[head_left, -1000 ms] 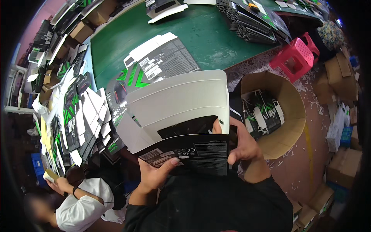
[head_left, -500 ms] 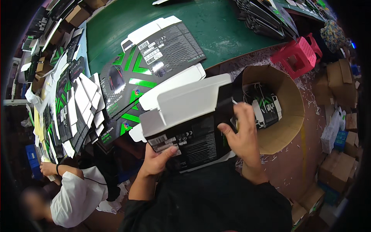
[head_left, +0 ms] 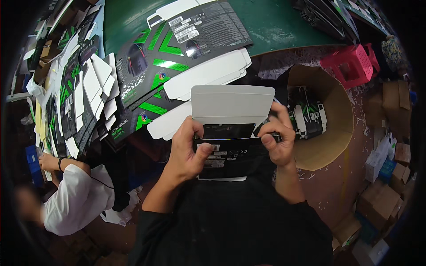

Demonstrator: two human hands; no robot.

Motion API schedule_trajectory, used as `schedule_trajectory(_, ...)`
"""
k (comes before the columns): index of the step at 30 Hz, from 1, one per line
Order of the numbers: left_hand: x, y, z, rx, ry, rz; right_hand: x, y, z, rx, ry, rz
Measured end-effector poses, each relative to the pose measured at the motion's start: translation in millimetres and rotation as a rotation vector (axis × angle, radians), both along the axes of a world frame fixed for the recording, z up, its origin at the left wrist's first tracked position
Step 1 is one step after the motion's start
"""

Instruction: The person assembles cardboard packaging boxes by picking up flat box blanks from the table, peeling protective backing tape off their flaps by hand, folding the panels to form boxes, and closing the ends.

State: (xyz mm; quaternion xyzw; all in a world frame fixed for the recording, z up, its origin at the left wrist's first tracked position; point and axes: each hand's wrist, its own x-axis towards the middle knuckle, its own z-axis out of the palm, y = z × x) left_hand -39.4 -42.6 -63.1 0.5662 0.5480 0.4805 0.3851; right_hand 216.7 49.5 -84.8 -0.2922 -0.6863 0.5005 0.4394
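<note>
A black printed cardboard box [head_left: 235,159] is held in front of my body, opened out so its dark inside shows as a slot. Its white lid flap [head_left: 233,104] stands up at the far side. My left hand [head_left: 186,148] grips the box's left end, thumb on the near printed panel and fingers behind. At the right end, my right hand [head_left: 279,135] has curled fingers and thumb on the box's edge and side flap. Just beyond lie flat black-and-green box blanks [head_left: 177,64] with white flaps, overlapping on the green table [head_left: 284,29].
Right of me stands a large open brown carton [head_left: 335,142] holding several black-and-green boxes [head_left: 310,119]. Behind it is a pink stool [head_left: 348,66]. More blanks [head_left: 91,97] pile up at the left, near a person in a white sleeve [head_left: 80,195]. Brown cartons [head_left: 377,199] line the right.
The box has turned from slanted to level and its opening has widened. My right hand has closed onto its right end, and my left hand has moved up its left end.
</note>
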Motion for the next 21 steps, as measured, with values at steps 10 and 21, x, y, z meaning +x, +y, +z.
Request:
schedule_trajectory(10, 17, -6, -27, 0.307, -0.273, 0.328, -48, -6, -13, 0.003, 0.351, -0.132)
schedule_trajectory(21, 12, -12, -4, 0.108, -0.064, 0.368, -44, -5, 5, -0.082, -0.053, -0.1)
